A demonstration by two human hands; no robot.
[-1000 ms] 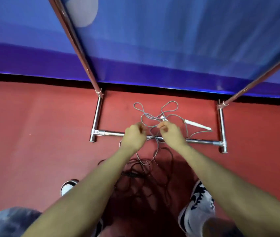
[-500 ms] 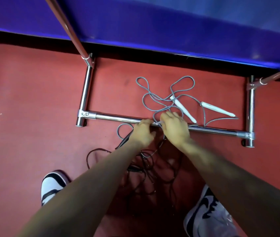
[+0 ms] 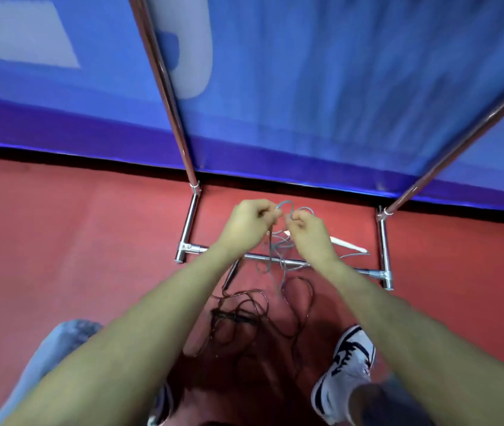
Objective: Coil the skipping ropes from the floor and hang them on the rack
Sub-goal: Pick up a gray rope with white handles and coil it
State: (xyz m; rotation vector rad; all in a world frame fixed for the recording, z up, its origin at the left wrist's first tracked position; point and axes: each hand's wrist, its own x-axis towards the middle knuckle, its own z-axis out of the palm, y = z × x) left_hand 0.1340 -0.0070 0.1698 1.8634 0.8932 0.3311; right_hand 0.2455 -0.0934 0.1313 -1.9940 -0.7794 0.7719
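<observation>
A grey skipping rope (image 3: 275, 256) hangs in loose strands from both my hands over the rack's base. My left hand (image 3: 249, 222) and my right hand (image 3: 309, 233) each pinch the grey cord, close together, with small loops sticking up between them. One white handle (image 3: 349, 243) of that rope lies on the red floor behind my right hand. A dark skipping rope (image 3: 263, 315) lies tangled on the floor between my feet, its dark handle (image 3: 232, 273) leaning near the rail.
The chrome rack (image 3: 381, 273) has a low base rail and two uprights (image 3: 164, 87) slanting up against a blue padded wall (image 3: 306, 87). My white shoe (image 3: 346, 364) stands on the red floor at the right.
Both hands have risen from the base rail, lifting the grey cord off the floor. The view has tilted up, so more of the blue wall shows.
</observation>
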